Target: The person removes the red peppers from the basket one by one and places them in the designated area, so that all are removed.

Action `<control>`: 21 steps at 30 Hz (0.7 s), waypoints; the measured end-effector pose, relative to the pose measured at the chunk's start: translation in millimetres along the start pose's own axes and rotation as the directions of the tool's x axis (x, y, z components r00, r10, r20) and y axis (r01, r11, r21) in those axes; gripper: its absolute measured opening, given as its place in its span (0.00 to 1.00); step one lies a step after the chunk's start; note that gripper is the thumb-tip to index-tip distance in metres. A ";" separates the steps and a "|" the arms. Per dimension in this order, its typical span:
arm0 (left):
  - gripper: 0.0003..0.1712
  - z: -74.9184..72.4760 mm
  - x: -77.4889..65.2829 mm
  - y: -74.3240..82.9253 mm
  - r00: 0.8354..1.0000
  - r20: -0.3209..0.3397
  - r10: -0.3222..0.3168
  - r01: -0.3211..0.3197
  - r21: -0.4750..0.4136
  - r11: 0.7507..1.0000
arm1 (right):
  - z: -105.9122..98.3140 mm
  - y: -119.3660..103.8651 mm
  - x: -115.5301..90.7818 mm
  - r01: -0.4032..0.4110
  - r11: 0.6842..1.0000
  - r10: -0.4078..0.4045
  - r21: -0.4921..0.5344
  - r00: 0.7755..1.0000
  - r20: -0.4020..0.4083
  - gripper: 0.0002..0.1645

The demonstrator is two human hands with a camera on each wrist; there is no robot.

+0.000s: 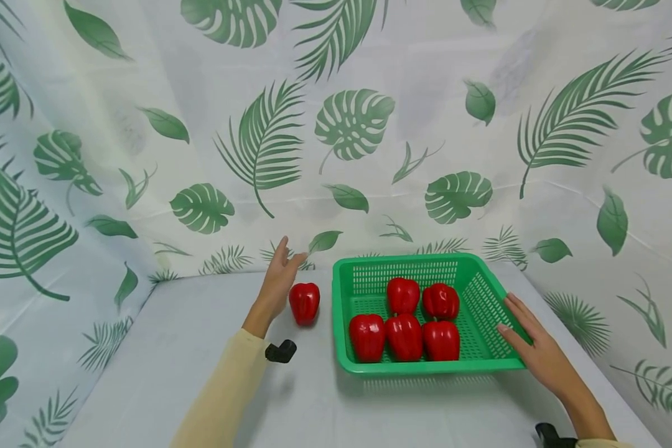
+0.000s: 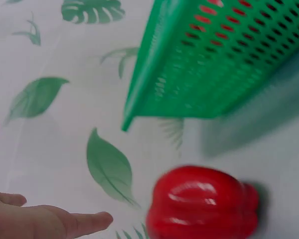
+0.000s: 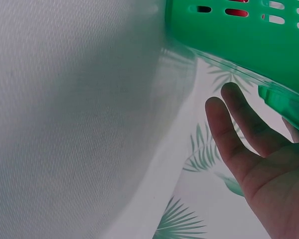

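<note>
My left hand (image 1: 278, 278) is held over the table with its fingers extended and nothing in them. Just to its right lies a glossy red bell pepper (image 1: 305, 303), seen close up in the left wrist view as a bell pepper (image 2: 202, 203) apart from the fingers. A green plastic basket (image 1: 425, 368) with slotted walls holds several red bell peppers (image 1: 406, 339). At its right rim, my right hand (image 1: 543, 348) grips the edge, thumb over the inside and fingers along the outside. In the right wrist view, two fingers (image 3: 226, 132) extend below the rim.
A white cover lies on the table (image 1: 190, 361). Behind and beside it hangs a white curtain (image 1: 403, 205) printed with green leaves. The lone pepper lies left of the basket, with a gap between them.
</note>
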State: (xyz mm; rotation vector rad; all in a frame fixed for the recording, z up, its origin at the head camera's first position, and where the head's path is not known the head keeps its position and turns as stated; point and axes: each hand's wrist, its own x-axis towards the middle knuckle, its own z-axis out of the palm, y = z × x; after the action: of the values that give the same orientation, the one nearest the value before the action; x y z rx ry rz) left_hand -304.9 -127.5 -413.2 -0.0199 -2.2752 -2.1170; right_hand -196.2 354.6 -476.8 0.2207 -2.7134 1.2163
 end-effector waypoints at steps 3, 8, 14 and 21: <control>0.47 9.7 -0.8 14.0 0.999 0.039 -0.015 0.018 -0.084 0.996 | -0.5 0.5 0.2 0.003 1.000 -0.003 0.005 1.000 0.002 0.44; 0.48 31.7 -9.8 31.6 0.995 0.088 -0.056 0.072 -0.183 0.980 | -0.1 0.8 0.0 0.010 1.000 -0.010 0.010 1.000 0.000 0.44; 0.48 58.4 -20.9 35.5 0.982 0.148 -0.116 0.140 -0.158 0.977 | 0.4 1.4 -0.5 0.013 1.000 -0.013 0.013 1.000 -0.002 0.44; 0.48 82.8 -27.8 28.1 0.953 0.259 -0.158 0.181 -0.070 0.981 | 0.2 1.0 0.9 0.009 1.000 -0.009 0.017 1.000 -0.003 0.44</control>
State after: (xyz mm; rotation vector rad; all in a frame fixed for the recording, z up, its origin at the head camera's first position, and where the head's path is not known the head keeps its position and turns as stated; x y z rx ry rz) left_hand -277.6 -42.5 -392.0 -0.1061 -2.3885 -2.4350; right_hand -197.4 355.0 -477.4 0.2326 -2.6974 1.2368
